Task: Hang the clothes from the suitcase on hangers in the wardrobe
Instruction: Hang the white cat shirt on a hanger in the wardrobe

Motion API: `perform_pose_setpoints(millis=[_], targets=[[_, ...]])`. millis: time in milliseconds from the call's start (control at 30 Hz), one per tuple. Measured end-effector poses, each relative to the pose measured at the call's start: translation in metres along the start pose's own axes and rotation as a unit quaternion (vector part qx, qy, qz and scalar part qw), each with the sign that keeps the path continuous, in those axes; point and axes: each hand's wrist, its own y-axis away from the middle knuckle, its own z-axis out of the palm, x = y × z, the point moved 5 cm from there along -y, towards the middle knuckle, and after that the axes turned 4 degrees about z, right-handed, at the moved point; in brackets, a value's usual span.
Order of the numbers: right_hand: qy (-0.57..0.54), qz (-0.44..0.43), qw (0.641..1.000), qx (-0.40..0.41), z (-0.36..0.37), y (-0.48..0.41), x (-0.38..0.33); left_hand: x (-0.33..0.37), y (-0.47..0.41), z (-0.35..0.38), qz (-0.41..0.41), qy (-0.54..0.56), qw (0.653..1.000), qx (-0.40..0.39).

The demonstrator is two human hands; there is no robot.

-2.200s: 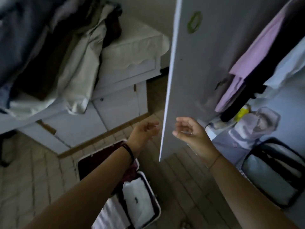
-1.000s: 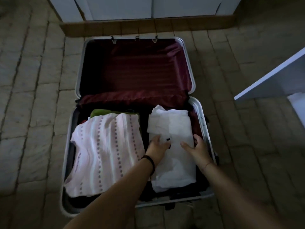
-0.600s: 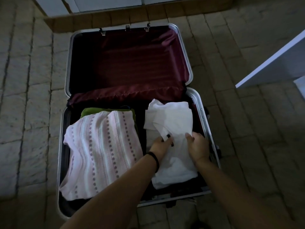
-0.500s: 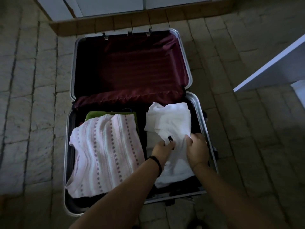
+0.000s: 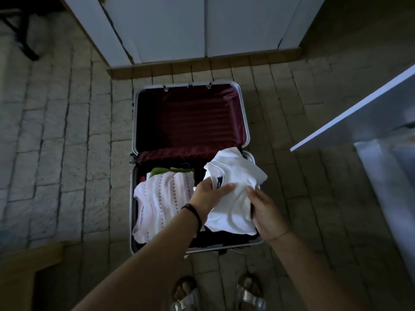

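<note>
An open suitcase (image 5: 133,122) with a maroon lining lies on the stone floor below me. Both hands hold a folded white shirt (image 5: 233,176) lifted above the suitcase's right side. My left hand (image 5: 207,194) grips it beside the dark neck label. Its right edge is held by my right hand (image 5: 263,209). A pink-and-white striped garment (image 5: 161,198) lies in the left side, on top of a green piece (image 5: 166,170). No hanger is in view.
A white wardrobe door (image 5: 350,113) juts in from the right, close to the suitcase. White cabinet doors (image 5: 202,28) stand beyond the suitcase. My sandalled feet (image 5: 215,295) are at its near edge. A wooden edge (image 5: 29,257) sits at the lower left.
I turned from the wardrobe down to the suitcase. Both hands went onto the white shirt, gathered it and lifted it up. The view has pulled back and higher.
</note>
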Motion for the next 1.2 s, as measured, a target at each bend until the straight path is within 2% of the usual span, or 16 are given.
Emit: perform_pose_setpoints(millis=[233, 333, 467, 567, 667, 800, 867, 900, 1000, 1033, 1100, 1200], targets=[[-0.036, -0.032, 0.995, -0.09, 0.078, 0.134, -0.125, 0.131, 0.106, -0.008, 0.08, -0.141, 0.983, 0.088], [-0.047, -0.029, 0.992, -0.11, 0.113, 0.195, -0.179, 0.189, 0.16, -0.011, 0.094, -0.126, 0.985, 0.067], [-0.072, -0.04, 0.986, -0.142, 0.151, 0.271, -0.242, 0.258, 0.228, -0.018, 0.03, -0.063, 0.997, 0.018], [-0.092, -0.059, 0.981, -0.16, 0.174, 0.32, -0.278, 0.313, 0.282, -0.018, 0.058, 0.003, 0.996, -0.068], [-0.09, -0.078, 0.976, -0.18, 0.191, 0.361, -0.305, 0.361, 0.321, -0.015, 0.107, 0.024, 0.99, -0.086], [-0.02, -0.127, 0.975, -0.183, 0.202, 0.407, -0.338, 0.42, 0.373, -0.021, 0.19, -0.04, 0.979, -0.057], [0.062, -0.16, 0.968, -0.183, 0.208, 0.425, -0.353, 0.449, 0.398, -0.023, 0.218, -0.09, 0.971, -0.032], [0.113, -0.181, 0.964, -0.156, 0.209, 0.431, -0.36, 0.461, 0.408, -0.024, 0.23, -0.109, 0.967, -0.025], [0.228, -0.289, 0.929, -0.034, 0.205, 0.44, -0.396, 0.495, 0.437, -0.024, 0.254, -0.151, 0.955, -0.036], [0.254, -0.329, 0.909, -0.02, 0.209, 0.446, -0.411, 0.502, 0.445, -0.022, 0.255, -0.167, 0.951, -0.047], [0.328, -0.394, 0.856, -0.06, 0.226, 0.459, -0.439, 0.508, 0.456, -0.019, 0.249, -0.202, 0.945, -0.066], [0.44, -0.401, 0.791, -0.142, 0.26, 0.472, -0.456, 0.51, 0.467, -0.012, 0.243, -0.245, 0.933, -0.101]])
